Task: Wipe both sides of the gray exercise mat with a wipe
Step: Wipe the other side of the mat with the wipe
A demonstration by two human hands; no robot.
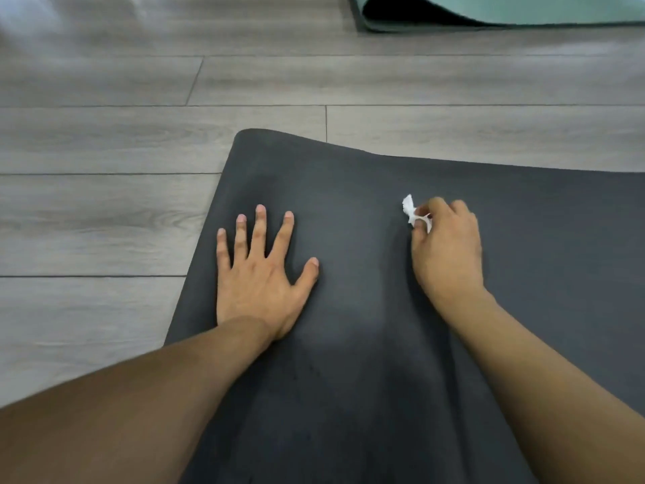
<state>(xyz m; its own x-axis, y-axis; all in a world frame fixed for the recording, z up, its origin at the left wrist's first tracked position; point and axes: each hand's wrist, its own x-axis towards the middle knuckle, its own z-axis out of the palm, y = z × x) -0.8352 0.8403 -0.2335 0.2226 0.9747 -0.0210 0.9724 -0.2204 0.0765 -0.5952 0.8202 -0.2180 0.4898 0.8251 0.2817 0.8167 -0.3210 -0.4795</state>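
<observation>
**While one hand lies flat, the other holds the wipe on the gray mat**

As you look down, the gray mat (349,379) lies spread on a floor (104,134) of pale gray wood-look planks. Its rounded far-left corner is in view, and its far edge ripples slightly. The mat runs out of the picture to the right and toward you. Its surface is dark and matte, with a paler, hazy patch between your forearms.

Your left hand (258,274) lies palm-down on the mat near its left edge, with the fingers (260,225) straight and spread wide, holding nothing. Your right hand (446,246) sits well apart from it, farther right on the mat. Its fingers (438,206) are curled round a crumpled white wipe (410,209). A tuft of the wipe sticks out on the left side of the hand. You cannot tell from this angle whether the wipe touches the mat.

Beyond the gray mat, at the top right, a pale green mat (523,8) lies on the floor with its edge folded over a dark gap. The floor's top-left corner is blurred and bright.
</observation>
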